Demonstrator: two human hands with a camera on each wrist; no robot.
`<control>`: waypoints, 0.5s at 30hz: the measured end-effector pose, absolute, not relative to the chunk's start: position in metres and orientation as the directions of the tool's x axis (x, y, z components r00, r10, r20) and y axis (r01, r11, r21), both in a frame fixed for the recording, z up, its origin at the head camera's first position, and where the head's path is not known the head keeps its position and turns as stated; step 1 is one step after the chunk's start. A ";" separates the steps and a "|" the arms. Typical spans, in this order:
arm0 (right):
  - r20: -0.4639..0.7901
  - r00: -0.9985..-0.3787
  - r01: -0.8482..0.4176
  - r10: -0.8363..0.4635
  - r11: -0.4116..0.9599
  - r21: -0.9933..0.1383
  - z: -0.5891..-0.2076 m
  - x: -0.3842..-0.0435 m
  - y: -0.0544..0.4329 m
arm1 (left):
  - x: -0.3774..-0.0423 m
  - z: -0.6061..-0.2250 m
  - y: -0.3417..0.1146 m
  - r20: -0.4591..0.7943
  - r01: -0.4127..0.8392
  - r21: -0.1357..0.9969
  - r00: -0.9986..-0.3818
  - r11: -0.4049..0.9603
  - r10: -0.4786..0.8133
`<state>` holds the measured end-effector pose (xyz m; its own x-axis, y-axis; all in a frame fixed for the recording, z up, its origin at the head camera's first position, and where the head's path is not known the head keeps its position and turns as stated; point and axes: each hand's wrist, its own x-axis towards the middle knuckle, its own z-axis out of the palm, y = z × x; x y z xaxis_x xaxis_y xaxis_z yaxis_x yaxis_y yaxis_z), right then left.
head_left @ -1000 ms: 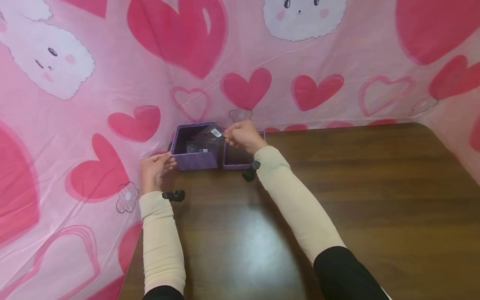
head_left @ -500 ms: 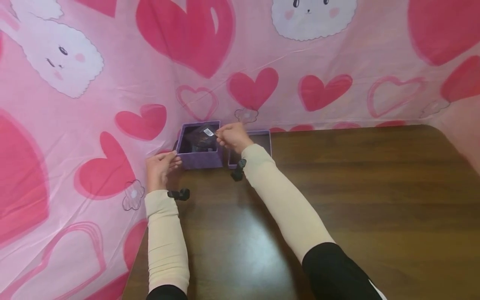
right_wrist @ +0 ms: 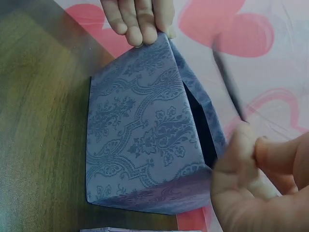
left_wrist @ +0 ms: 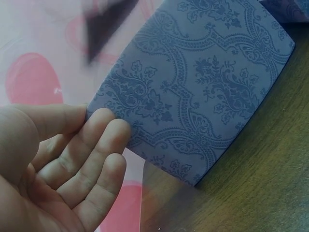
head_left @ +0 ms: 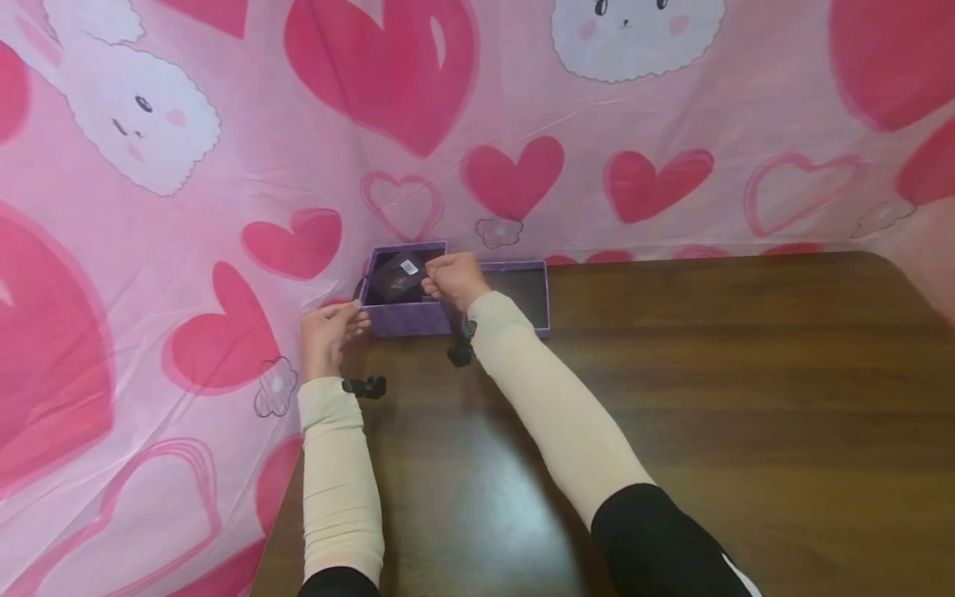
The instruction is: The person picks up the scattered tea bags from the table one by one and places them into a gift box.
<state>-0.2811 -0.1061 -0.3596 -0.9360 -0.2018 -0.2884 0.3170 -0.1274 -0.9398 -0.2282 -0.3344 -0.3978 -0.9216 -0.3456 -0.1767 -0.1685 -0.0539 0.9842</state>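
Observation:
A purple box (head_left: 409, 319) with a floral paisley pattern stands at the back left of the table, its top uncovered. My left hand (head_left: 328, 336) pinches its front left corner between thumb and index finger; the left wrist view shows the other fingers (left_wrist: 104, 169) bent loosely against the wall. Over the opening, my right hand (head_left: 457, 280) pinches the edge of a thin black packet (head_left: 391, 286) with a white barcode label (head_left: 409, 267). The right wrist view shows this packet (right_wrist: 228, 79) edge-on and blurred above the rim. What lies deeper in the box is mostly hidden.
A shallow purple lid (head_left: 525, 294) lies hollow side up just right of the box, partly behind my right hand. A pink heart-print cloth (head_left: 634, 224) hangs behind and to the left. The brown wooden table (head_left: 709, 398) extends to the right.
My right hand has moved left with the packet, bringing it further over the box and uncovering more of the lid. The left hand stays at the corner. The head view has shifted slightly.

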 end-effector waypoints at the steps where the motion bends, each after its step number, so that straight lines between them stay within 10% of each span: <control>1: -0.287 -0.935 0.315 -0.209 -0.118 -0.942 -0.360 -0.281 -0.106 | -0.228 -0.398 -0.334 -0.181 -0.173 0.983 -0.921 -0.054 -0.344; 15: -0.119 -0.971 0.092 -0.208 0.133 -0.987 -0.359 -0.274 -0.037 | -0.232 -0.389 -0.331 -0.124 -0.153 0.987 -0.904 0.039 -0.410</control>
